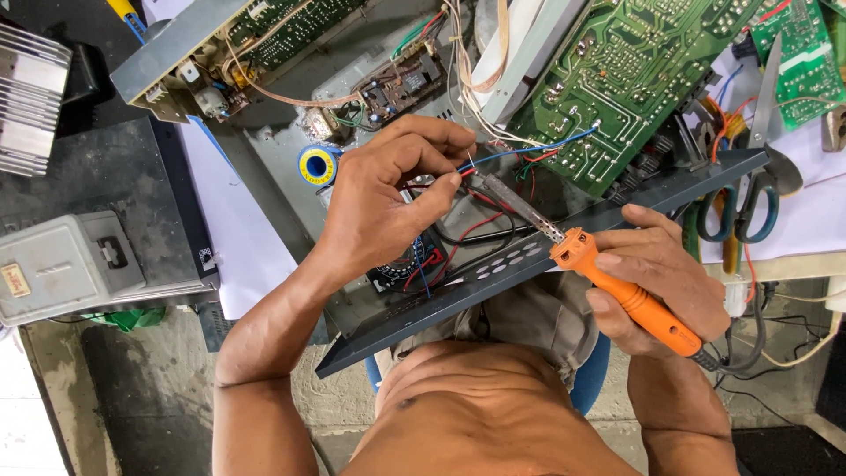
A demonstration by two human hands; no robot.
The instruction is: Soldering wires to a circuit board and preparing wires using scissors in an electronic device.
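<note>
From the head view, the soldering iron's point(617, 286) metal tip runs up under your left hand point(388, 198), so where it meets the wires is hard to make out, and its cord drops out of sight below your right hand point(661, 282). The green circuit board point(634, 79) is cut off at the top edge of the picture. Your left grip is narrow: thumb and forefinger pinch a thin red wire point(465, 173) just left of the circuit board, with a blue wire point(529, 150) running from that spot up to the board's lower edge. Your right grip is closed around the orange handle of the soldering iron, below the circuit board, thumb laid along the top. The dark chassis panel point(493, 273) slants under both hands, its long edge passing just under the iron's collar. A blue and yellow spool point(317, 165) sits left of the board, just beside your left wrist. Scissors point(749, 189) lie right of the board, near your right hand. A grey box point(70, 264) rests well apart to the far left.
</note>
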